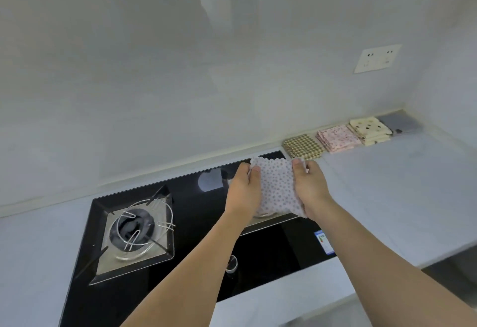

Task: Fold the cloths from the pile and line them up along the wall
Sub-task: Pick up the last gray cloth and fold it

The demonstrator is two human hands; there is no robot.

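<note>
From the head camera, both hands reach out over the black hob (196, 213), holding a white cloth with small grey dots (275, 184) between them, above the hob's right side and near the wall (154, 94). The left hand (244, 192) has its grip pinching the cloth's left edge, thumb on top; the right hand (311, 187) has its grip pinching the right edge the same way. Along the wall on the pale table (400, 184) lie four folded cloths in a row, edge to edge: a checked cloth (302, 147), a pink patterned cloth (338, 137), a cream spotted cloth (370, 129) and a grey cloth (401, 123) in the corner. A burner (136, 231) sits at the hob's left, and a socket plate (378, 58) is on the wall.
</note>
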